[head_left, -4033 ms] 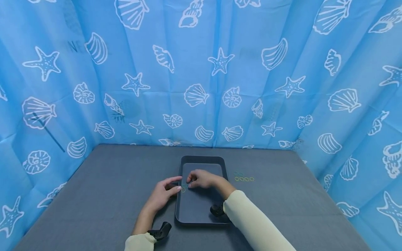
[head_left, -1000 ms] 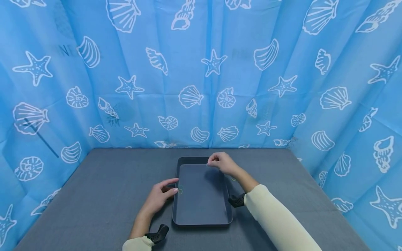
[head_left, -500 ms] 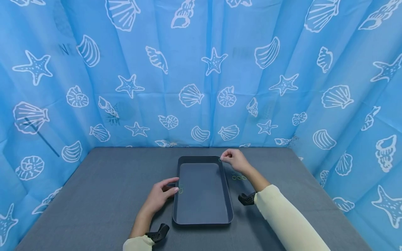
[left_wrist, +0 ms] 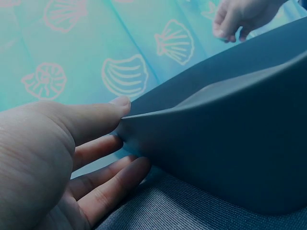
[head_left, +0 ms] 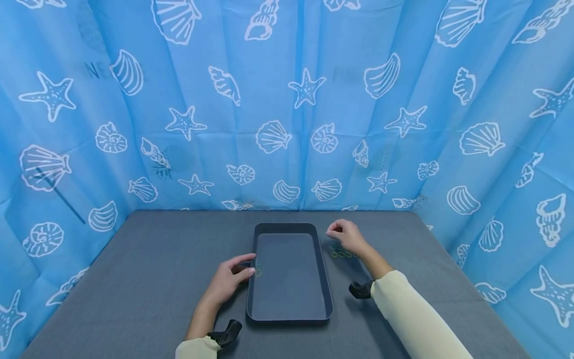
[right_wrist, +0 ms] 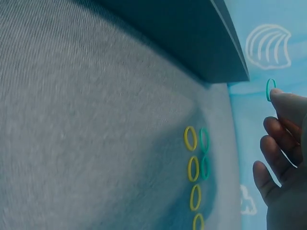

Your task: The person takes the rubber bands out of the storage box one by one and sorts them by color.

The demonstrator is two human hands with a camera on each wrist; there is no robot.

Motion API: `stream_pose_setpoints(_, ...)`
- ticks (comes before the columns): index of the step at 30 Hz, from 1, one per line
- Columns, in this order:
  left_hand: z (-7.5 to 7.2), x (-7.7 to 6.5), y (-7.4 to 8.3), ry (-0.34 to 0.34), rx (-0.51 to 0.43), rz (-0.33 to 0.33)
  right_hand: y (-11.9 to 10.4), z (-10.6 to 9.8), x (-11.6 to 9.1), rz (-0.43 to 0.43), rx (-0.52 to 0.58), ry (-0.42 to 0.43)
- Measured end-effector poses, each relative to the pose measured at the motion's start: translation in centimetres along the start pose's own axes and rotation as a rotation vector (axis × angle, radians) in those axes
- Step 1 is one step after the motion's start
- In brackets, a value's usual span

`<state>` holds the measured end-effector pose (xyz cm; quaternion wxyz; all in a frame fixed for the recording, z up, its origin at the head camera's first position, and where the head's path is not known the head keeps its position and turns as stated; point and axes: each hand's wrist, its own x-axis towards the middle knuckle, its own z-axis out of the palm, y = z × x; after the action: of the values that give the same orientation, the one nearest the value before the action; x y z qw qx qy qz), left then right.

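My left hand [head_left: 228,279] touches the left side of a dark rectangular tray [head_left: 290,320]. In the left wrist view its thumb [left_wrist: 103,115] lies at the tray's rim and the other fingertips rest against the outer wall. Beyond the tray's right side, my right hand [head_left: 350,235] pinches a small thin green ring [right_wrist: 271,90] between thumb and forefinger, above the table. Below it lie a row of several yellow rings [right_wrist: 190,138] and a shorter row of two green rings [right_wrist: 205,140]. Inside the tray, a yellow ring [head_left: 258,273] and a green one sit by the left wall.
A grey cloth [head_left: 179,239] covers the table. Blue curtains [head_left: 278,99] with white seashell prints stand behind it and at both sides. Black camera mounts [head_left: 226,333] are strapped to both wrists.
My right hand has moved out of the tray, over its far right corner and on to the right, carrying the green ring. My left hand has stayed at the tray's left side.
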<state>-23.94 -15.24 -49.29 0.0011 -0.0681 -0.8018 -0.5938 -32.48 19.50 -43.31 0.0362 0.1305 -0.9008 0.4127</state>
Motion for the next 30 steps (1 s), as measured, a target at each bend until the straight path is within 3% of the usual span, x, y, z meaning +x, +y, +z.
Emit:
stream_pose_setpoints(13, 0.0, 0.0, 0.0, 0.004, 0.002, 0.000, 3.5, -0.6, -0.1, 0.063, -0.112, 0.049)
stream_pose_setpoints(30, 0.1, 0.0, 0.1, 0.015, 0.020, -0.008, 4.4, -1.5, -0.4, 0.307, -0.219, -0.028)
